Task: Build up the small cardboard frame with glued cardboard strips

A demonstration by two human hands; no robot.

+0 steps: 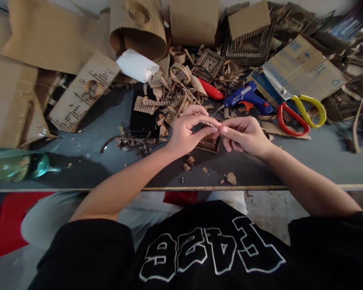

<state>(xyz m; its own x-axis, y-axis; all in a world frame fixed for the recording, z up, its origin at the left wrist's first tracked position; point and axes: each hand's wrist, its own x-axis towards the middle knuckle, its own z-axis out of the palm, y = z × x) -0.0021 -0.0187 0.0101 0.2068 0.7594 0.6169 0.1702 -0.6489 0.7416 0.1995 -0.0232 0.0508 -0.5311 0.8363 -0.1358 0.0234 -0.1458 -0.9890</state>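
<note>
Cardboard strip — level, left–right, both hands pinching

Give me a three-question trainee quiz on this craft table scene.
1. True or false: the scissors lie to the right of the blue glue gun.
2. What do the left hand and right hand pinch between them? A) cardboard strip B) red cutter C) white roll
3. What colour is the shirt?

Key: 1 true; 2 A; 3 black.
</note>
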